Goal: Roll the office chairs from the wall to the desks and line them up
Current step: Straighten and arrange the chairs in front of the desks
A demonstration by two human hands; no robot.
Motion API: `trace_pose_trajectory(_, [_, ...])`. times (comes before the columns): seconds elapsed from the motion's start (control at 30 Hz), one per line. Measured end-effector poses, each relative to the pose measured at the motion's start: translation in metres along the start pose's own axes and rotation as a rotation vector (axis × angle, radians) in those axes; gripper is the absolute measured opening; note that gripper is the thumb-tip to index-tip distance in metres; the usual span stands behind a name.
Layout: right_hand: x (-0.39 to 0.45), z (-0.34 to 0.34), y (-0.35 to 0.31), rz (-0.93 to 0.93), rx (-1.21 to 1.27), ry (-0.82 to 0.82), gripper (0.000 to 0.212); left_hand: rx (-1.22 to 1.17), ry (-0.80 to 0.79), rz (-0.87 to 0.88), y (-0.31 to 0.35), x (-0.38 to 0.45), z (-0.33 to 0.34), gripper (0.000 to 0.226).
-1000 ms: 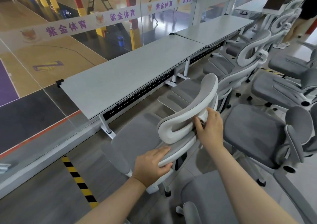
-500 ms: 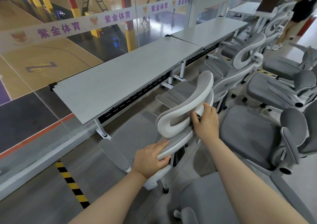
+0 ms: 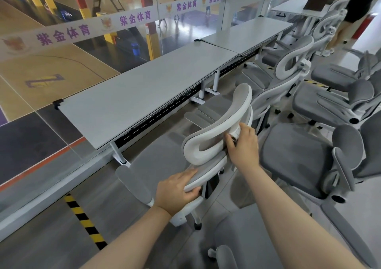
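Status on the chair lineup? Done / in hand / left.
Done: at least one chair at the far desk. In hand: left hand and right hand grip the chair back facing the near desk. Left: loose chairs behind the row.

text I can read from here: 紫金体育 in purple | on the white banner strip (image 3: 127,19) along the glass wall, repeated several times | some crest logo next to each, too small to make out

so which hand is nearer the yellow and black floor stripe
Left. The left hand grips the chair's backrest edge just right of the stripe; the right hand holds the headrest, farther off.
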State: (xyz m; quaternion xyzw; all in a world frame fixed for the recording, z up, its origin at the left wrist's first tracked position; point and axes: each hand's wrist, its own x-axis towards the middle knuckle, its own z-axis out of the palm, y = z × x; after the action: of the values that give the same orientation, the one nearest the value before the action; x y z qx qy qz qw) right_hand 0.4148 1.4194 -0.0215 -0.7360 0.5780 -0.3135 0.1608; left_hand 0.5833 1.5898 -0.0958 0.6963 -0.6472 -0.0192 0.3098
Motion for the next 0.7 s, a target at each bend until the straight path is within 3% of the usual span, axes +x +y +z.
trace_pose_trajectory(0.23, [-0.007, -0.007, -0.002, -0.012, -0.045, -0.026, 0.062, 0.028, -0.042, -0.014, 0.003, -0.003, -0.007, 0.046])
trace_pose_trajectory(0.47, [-0.012, -0.026, -0.005, 0.039, 0.000, -0.187, 0.064, 0.005, -0.216, -0.046, 0.008, -0.006, -0.022, 0.052])
trace_pose_trajectory(0.7, [-0.067, -0.063, 0.009, -0.001, -0.046, -0.208, 0.067, 0.082, -0.206, -0.032, 0.023, -0.029, -0.033, 0.066])
